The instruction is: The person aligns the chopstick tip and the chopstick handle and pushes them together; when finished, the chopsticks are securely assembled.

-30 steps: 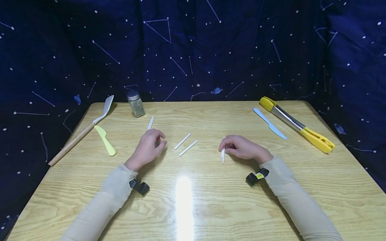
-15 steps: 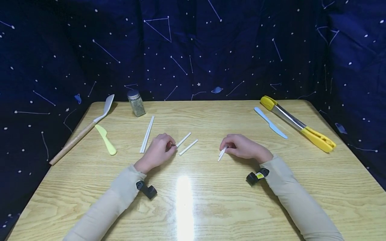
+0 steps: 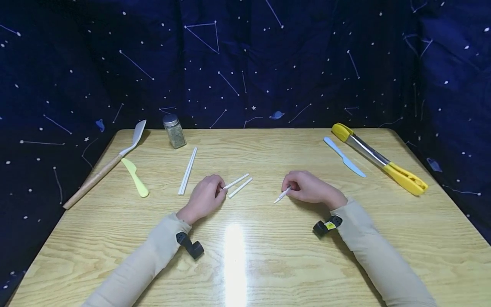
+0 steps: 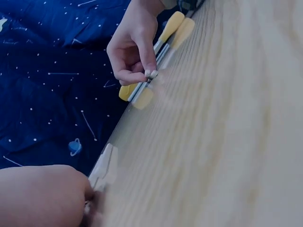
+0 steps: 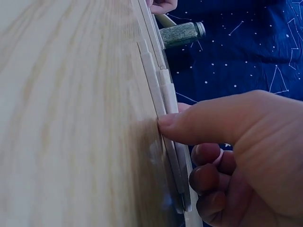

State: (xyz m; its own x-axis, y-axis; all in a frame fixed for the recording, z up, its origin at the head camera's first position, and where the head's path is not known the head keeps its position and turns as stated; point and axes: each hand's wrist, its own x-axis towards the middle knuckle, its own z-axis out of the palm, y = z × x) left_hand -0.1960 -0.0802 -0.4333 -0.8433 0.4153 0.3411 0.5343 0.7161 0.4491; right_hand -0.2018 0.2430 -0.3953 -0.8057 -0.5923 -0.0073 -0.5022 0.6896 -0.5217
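Note:
My left hand (image 3: 207, 194) pinches the near end of a short white stick (image 3: 236, 181). A second short white stick (image 3: 241, 187) lies alongside on the table. My right hand (image 3: 307, 186) holds two short white sticks (image 3: 281, 195) between thumb and fingers, their lower ends slanting to the left. In the right wrist view these sticks (image 5: 156, 85) lie side by side, with narrower stepped ends and the thumb (image 5: 173, 124) against them. Left of my left hand, a pair of longer white sticks (image 3: 187, 171), like chopsticks, lies together.
At left on the wood table (image 3: 268, 256) lie a wooden-handled spatula (image 3: 103, 172) and a yellow knife (image 3: 135, 178). A jar of dried herbs (image 3: 175, 134) stands at the back. Yellow tongs (image 3: 377, 158) and a blue knife (image 3: 344, 157) lie at right.
My left hand has left the longer pair, moved right, and pinched one short middle stick, shifting it closer to its neighbour. The sticks in my right hand have turned from near straight to slanting.

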